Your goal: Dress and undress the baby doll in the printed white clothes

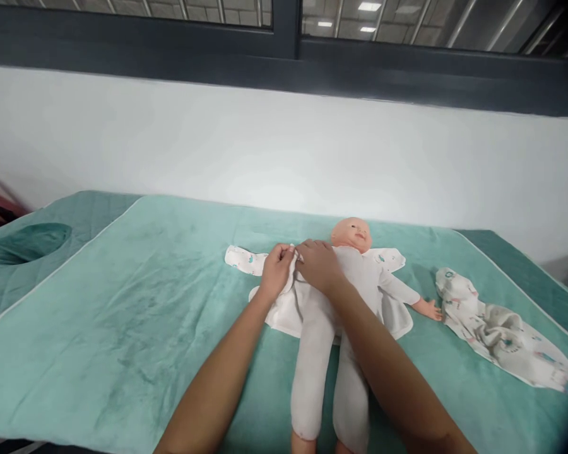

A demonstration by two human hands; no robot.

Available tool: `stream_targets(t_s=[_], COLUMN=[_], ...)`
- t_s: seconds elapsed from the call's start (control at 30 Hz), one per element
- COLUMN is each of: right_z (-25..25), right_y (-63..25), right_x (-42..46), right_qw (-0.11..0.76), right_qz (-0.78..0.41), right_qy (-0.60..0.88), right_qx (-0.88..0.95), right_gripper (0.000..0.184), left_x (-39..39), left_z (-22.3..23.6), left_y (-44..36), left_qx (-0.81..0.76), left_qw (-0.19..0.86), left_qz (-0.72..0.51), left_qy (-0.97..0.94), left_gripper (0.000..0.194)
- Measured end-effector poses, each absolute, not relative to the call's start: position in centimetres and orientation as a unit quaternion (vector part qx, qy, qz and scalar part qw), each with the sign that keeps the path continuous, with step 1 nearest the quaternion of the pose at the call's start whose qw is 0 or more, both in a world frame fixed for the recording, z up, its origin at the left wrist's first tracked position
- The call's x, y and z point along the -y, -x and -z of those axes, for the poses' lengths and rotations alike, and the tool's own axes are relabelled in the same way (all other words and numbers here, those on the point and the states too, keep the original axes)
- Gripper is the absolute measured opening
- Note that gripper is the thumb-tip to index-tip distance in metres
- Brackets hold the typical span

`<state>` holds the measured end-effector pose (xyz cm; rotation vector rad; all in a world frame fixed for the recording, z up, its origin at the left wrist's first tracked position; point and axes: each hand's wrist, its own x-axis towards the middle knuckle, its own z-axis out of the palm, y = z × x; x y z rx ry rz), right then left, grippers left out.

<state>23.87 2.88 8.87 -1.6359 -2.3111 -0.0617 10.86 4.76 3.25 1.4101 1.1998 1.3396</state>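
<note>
A baby doll (366, 277) with a white cloth body lies on its back, its head toward the wall. Beneath its torso a white printed baby shirt (284, 318) is spread open, one sleeve (243, 260) stretched out to the left. My left hand (277, 270) pinches a bunched fold of this shirt beside the doll's shoulder. Close against it, my right hand (318, 263) is closed with bent fingers at the doll's shoulder; whether it grips cloth or the doll's arm is hidden. The doll's arm on that side is out of sight; its other arm (402, 290) lies outstretched on the right.
A crumpled white printed baby garment (506, 340) lies to the right, near the doll's outstretched hand. Green padded covering (137, 302) spreads under everything, with a hole (28, 243) at far left. The white wall (194, 139) borders the back edge, below a dark window frame (284, 63).
</note>
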Motion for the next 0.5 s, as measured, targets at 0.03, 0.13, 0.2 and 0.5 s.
stream_targets(t_s=[0.03,0.13,0.2,0.5], right_z=[-9.4,-10.3,-9.9,-4.2], right_y=[-24.9,-30.0,-34.1,-38.7], right_x=[-2.1,0.9,2.5,2.4], right_qw=[0.200,0.271,0.191,0.304], right_qz=[0.015,-0.019,-0.087,-0.317], right_qy=[0.575,0.688,0.778,0.673], right_qx=[0.793,0.673,0.593,0.595], right_gripper=[0.023,0.038,0.056,0.064], left_x=[-5.0,-5.5,-5.5,-3.0], left_z=[-3.2,-2.9,-2.7,-2.0], left_y=[-10.6,-9.6,-9.4,-10.8], left_qx=[-0.480,-0.499,-0.512,-0.549], left_qw=[0.424,0.428,0.426,0.403], left_qz=[-0.546,-0.578,-0.582,-0.595], left_qy=[-0.541,-0.482,-0.467,-0.427], left_gripper=[0.026,0.027,0.028,0.024])
